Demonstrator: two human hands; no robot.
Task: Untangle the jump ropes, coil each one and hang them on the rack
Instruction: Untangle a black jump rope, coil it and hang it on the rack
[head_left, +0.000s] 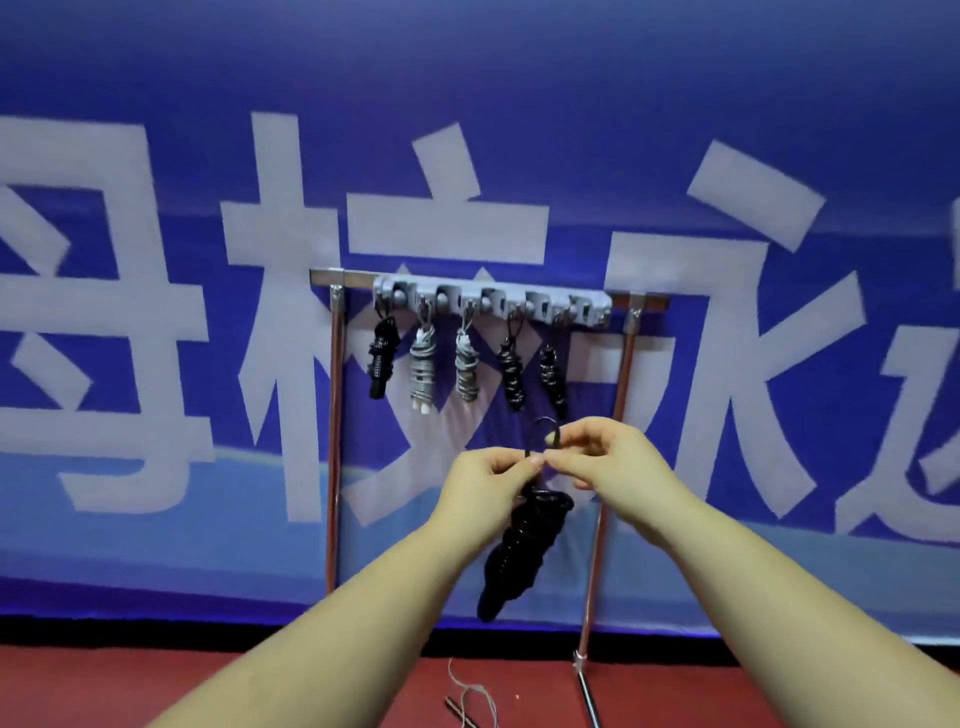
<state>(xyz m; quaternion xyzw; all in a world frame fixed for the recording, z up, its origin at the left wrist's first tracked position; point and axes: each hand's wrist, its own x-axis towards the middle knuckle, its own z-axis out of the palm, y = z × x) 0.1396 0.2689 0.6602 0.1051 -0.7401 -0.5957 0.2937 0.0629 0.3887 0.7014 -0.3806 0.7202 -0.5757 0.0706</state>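
Below the rack (493, 304), your left hand (485, 491) and right hand (615, 460) pinch the coiled black rope's (524, 551) loop (543, 434). Next: lift it onto the free right hook (582, 314).

Two forearms reach into the head view from the bottom edge, both bare along their whole visible length, with no sleeve or cuff showing anywhere. The left hand (491, 486) and the right hand (605, 457) are bare too: no glove, ring, watch or band can be seen at the wrists or on the fingers (566, 460). The nails look short and plain, though the picture is a little soft there. The arms are slim and smooth, without visible marks. Nothing else of the person shows.
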